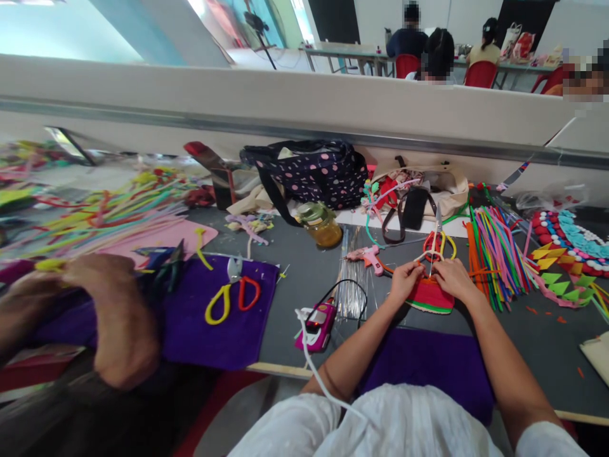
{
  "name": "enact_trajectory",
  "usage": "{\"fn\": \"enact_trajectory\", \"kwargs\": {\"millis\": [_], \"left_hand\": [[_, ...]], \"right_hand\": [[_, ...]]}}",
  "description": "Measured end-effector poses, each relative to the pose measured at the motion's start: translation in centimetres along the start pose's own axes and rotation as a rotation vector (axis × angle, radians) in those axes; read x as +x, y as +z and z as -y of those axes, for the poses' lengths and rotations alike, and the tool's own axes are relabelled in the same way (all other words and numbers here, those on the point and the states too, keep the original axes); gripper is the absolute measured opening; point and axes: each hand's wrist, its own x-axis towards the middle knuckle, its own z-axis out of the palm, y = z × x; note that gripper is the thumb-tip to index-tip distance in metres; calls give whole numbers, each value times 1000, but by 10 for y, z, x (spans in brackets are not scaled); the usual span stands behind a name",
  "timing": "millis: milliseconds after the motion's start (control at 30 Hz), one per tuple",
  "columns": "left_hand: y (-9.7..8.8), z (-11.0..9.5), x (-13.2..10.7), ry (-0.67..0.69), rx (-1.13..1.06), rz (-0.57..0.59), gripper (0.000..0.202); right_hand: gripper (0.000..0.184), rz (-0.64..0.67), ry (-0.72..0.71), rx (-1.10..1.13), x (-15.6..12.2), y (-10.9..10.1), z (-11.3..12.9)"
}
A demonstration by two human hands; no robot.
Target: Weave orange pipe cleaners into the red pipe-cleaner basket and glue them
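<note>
At the table's right part, my left hand (pixel 404 280) and my right hand (pixel 453 278) are close together, fingers bent and pinched. Between and below them is a red piece with a green and pale curved rim (pixel 431 298), like a watermelon slice; both hands close on its upper edge. A thin white strip (pixel 425 254) arches above the fingertips. What exactly lies under the fingertips is too small to make out. Just behind the hands lie scissors (pixel 448 244) with yellow and red handles, blades pointing away.
Pipe cleaners (pixel 504 254) in many colours lie to the right. Left are a pink glue gun (pixel 371 257), clear sticks (pixel 352 292), a magenta device (pixel 318 327) with a white cord, and a jar (pixel 323 225). A co-worker's arms (pixel 111 304) are beside pliers (pixel 176 263) and other scissors (pixel 219 304).
</note>
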Motion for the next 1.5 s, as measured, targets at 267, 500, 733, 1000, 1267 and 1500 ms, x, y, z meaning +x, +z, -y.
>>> {"fn": "enact_trajectory", "kwargs": {"millis": [267, 500, 733, 1000, 1267, 1500], "left_hand": [[3, -4, -4, -10, -11, -39, 28], [9, 2, -6, -18, -70, -128, 22], [8, -2, -16, 127, 221, -65, 19], [3, -19, -31, 395, 415, 130, 20], [8, -14, -36, 479, 429, 83, 16], [9, -12, -39, 471, 402, 38, 14]], "right_hand": [[15, 100, 70, 65, -25, -19, -14], [29, 373, 54, 738, -55, -40, -24], [38, 425, -1, 1265, -67, -52, -12], [24, -48, 155, 1069, -47, -22, 9], [26, -200, 63, 996, -36, -10, 22], [30, -375, 408, 1154, -26, 39, 19]]}}
